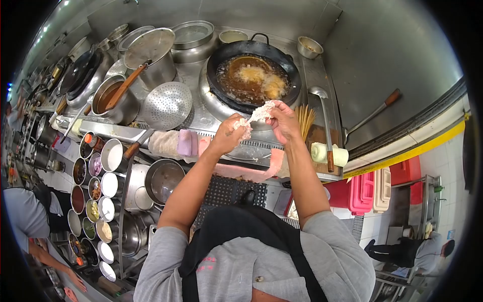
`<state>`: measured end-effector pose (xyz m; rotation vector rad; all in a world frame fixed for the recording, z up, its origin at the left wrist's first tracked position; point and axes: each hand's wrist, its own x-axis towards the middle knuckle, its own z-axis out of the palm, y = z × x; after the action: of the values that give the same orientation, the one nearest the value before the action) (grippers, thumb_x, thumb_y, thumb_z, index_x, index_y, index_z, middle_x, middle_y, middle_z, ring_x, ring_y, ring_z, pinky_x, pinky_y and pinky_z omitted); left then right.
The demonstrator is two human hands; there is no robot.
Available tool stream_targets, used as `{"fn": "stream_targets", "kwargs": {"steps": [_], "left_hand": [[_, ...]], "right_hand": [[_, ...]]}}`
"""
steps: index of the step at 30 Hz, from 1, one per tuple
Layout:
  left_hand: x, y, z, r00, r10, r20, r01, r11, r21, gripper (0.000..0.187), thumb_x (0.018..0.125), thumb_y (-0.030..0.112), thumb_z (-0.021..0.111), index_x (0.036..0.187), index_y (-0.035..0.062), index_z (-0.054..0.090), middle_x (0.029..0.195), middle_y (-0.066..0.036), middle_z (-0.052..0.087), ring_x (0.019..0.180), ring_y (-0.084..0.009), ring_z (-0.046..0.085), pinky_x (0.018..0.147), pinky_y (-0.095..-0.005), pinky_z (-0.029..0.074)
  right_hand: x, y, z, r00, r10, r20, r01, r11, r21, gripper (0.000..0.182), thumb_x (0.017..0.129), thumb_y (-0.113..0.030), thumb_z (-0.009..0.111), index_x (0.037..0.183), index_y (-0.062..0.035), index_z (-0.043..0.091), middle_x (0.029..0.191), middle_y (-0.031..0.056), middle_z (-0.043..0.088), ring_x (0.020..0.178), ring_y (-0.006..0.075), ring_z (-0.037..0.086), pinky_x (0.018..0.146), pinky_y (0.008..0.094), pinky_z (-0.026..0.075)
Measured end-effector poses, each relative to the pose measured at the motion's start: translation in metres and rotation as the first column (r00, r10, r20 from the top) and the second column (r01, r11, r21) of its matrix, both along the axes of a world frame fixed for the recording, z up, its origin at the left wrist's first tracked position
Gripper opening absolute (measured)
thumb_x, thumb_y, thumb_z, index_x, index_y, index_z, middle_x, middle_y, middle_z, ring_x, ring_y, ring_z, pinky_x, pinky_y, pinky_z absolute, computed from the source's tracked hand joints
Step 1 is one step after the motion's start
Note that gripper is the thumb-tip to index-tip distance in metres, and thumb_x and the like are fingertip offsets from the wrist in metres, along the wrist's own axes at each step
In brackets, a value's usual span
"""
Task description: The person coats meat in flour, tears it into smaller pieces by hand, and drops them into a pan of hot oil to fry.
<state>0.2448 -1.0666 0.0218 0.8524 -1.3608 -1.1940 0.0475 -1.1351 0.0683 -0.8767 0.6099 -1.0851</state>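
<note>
My left hand (228, 136) and my right hand (284, 123) are raised just in front of a black wok (293, 74). A pale, flour-coated piece of what looks like raw meat (259, 114) is stretched between them. The fingers of each hand are closed on one end of it. Behind my hands, the wok holds bubbling brown oil (232, 80), where golden battered pieces (274, 86) are frying. Close to my right hand stands a bundle of thin wooden sticks (305, 120). The undersides of my fingers are partly hidden.
A perforated skimmer (167, 104) lies left of the wok, beside a pot of sauce (122, 113) with a wooden-handled tool. A ladle (326, 118) rests at right. Several ingredient bowls (109, 184) stand at lower left. Other people (30, 211) are at both sides.
</note>
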Motion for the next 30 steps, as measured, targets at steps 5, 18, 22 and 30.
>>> {"fn": "stream_targets", "kwargs": {"steps": [5,18,22,30], "left_hand": [[0.018,0.035,-0.006,0.939,0.114,-0.325,-0.014,0.956,0.292,0.014,0.095,0.009,0.048,0.100,0.0000,0.057,0.093,-0.009,0.063,0.078,-0.0152,0.064,0.069,-0.0313,0.058],[0.044,0.062,-0.031,0.904,0.192,-0.382,-0.038,0.926,0.375,0.019,0.097,0.012,0.050,0.105,-0.0016,0.060,0.096,-0.009,0.066,0.083,-0.0180,0.066,0.074,-0.0359,0.060],[0.045,0.067,-0.040,0.904,0.204,-0.376,-0.043,0.918,0.394,0.019,0.097,0.012,0.051,0.106,-0.0021,0.060,0.096,-0.009,0.066,0.083,-0.0179,0.066,0.074,-0.0355,0.060],[0.040,0.076,-0.044,0.894,0.232,-0.383,-0.067,0.915,0.397,0.016,0.096,0.012,0.053,0.100,-0.0015,0.061,0.091,-0.009,0.066,0.080,-0.0175,0.066,0.071,-0.0337,0.060]], "right_hand": [[-0.050,-0.050,-0.006,0.952,-0.306,0.000,0.303,0.940,-0.155,0.019,0.088,0.004,0.057,0.107,0.0011,0.058,0.093,0.0080,0.065,0.075,0.0145,0.064,0.062,0.0260,0.056],[-0.039,-0.062,0.013,0.999,-0.033,0.017,0.035,0.994,-0.107,0.024,0.090,0.004,0.057,0.113,-0.0033,0.054,0.103,0.0101,0.062,0.095,0.0223,0.065,0.081,0.0325,0.057],[-0.036,-0.067,0.013,0.999,-0.006,-0.031,0.000,0.986,-0.164,0.022,0.089,0.006,0.056,0.110,0.0010,0.055,0.101,0.0113,0.062,0.090,0.0215,0.066,0.078,0.0313,0.057],[-0.038,-0.086,0.004,0.922,-0.085,-0.377,0.034,0.989,-0.141,0.017,0.091,-0.002,0.062,0.106,0.0066,0.062,0.096,0.0103,0.067,0.080,0.0163,0.065,0.074,0.0277,0.055]]}}
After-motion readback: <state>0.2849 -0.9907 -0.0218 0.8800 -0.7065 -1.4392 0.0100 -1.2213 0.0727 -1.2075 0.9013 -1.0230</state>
